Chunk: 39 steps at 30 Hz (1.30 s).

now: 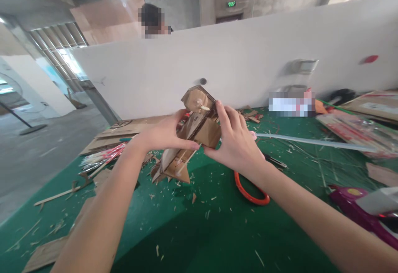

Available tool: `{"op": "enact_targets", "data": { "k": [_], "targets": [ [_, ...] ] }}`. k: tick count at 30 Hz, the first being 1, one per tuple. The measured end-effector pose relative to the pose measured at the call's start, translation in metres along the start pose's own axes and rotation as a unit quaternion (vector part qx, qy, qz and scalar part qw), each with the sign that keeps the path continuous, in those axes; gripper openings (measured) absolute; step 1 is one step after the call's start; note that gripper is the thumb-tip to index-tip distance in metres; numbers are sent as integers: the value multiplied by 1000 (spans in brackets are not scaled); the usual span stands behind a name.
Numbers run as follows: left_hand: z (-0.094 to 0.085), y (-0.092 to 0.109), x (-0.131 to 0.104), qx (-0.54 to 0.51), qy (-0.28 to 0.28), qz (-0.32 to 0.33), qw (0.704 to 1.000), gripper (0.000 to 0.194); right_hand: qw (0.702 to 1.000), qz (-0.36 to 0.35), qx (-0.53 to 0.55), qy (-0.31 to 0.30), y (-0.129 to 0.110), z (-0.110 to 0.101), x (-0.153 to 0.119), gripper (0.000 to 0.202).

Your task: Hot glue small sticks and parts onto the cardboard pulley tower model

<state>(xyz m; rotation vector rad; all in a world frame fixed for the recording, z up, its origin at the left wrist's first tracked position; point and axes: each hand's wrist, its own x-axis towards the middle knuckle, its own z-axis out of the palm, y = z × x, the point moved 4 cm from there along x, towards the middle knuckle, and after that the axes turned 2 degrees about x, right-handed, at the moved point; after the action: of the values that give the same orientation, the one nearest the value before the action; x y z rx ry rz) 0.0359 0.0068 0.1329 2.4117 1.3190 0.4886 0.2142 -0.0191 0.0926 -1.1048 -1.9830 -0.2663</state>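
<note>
A brown cardboard model (209, 133) is held slanted above the green table, its upper end toward the white partition. An octagonal cardboard piece with a short wooden stick forms that end; pointed cardboard flaps and thin sticks show at the lower end. My left hand (166, 132) is closed around the model's left side, thumb across its middle. My right hand (234, 136) grips the right side, fingers along the upper edge and thumb underneath. Below my right wrist lies an orange-red loop handle (252, 198), with a utility knife (276, 161) close by.
Cardboard scraps (46, 252) and wood slivers litter the green table (186, 240). A purple device (348, 198) stands at right, near a pale strip (311, 141) and plastic-wrapped sticks (351, 130). A white partition (139, 69) borders the back; a person (152, 20) is behind it.
</note>
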Motion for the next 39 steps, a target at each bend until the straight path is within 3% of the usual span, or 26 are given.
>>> {"op": "enact_targets", "data": {
  "k": [3,9,12,17,23,27,39],
  "targets": [
    [2,-4,1,-29,-1,8,1000,84,1000,18,4,-1,2,4,-2,103],
    [-2,-6,0,-88,18,-24,996,42,1000,15,-14,20,9,15,-9,106],
    [-3,-6,1,-119,21,-17,993,33,999,0,-23,22,10,22,-13,105],
    [-4,1,0,-65,37,-18,997,29,1000,5,-10,10,12,31,-18,109],
    [-7,28,-10,39,65,-2,997,26,996,62,57,-21,20,37,-19,113],
    [-8,35,-14,66,46,-34,996,30,991,68,108,-31,20,39,-21,108],
    [-14,39,-21,75,-26,-46,996,28,988,40,148,-25,23,41,-21,99]
  ]
}}
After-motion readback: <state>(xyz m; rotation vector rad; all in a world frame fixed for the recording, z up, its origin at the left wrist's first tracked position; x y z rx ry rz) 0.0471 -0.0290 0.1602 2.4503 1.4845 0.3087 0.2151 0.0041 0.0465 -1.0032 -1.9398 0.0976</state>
